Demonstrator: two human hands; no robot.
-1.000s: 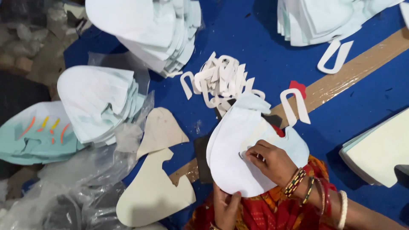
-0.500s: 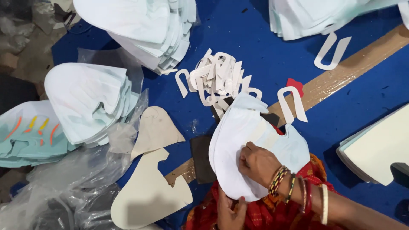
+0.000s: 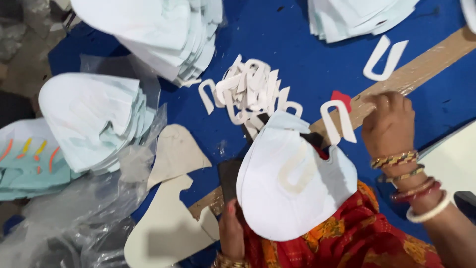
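I'm looking down at a blue work surface (image 3: 297,44) and the job in hand reads to me as fitting a U-shaped trim onto a shoe-upper panel. The white panel (image 3: 292,183) lies on the lap, over the red and orange cloth (image 3: 357,233), with a pale U-shaped outline showing on its face. The left hand (image 3: 231,229) grips the panel's lower-left edge, thumb up against it, fingers hidden beneath. The right hand (image 3: 389,121) is up at the brown tape strip (image 3: 426,64), fingers curled and bunched; whether it pinches anything I cannot tell. Just beside it, to its left, lies a single white U-shaped piece (image 3: 337,124), touching the panel's top edge. I judge the step is fetching a trim piece: the next move calls for a clean pinch on one U and lining it up with that outline.

Now the stock around me. A loose heap of white U-pieces (image 3: 250,92) sits above the panel. One stray U (image 3: 384,57) rests on the tape strip, top right. Stacks of white panels (image 3: 163,34) fill the top, another stack (image 3: 357,17) at top right. At the left, a pale mint stack (image 3: 94,119) sits on a clear plastic bag (image 3: 74,213), beside mint panels with orange and yellow stripes (image 3: 25,159). Beige card cut-outs (image 3: 173,218) lie lower centre. A small red tab (image 3: 341,97) peeks beside the single U. No readable label shows.
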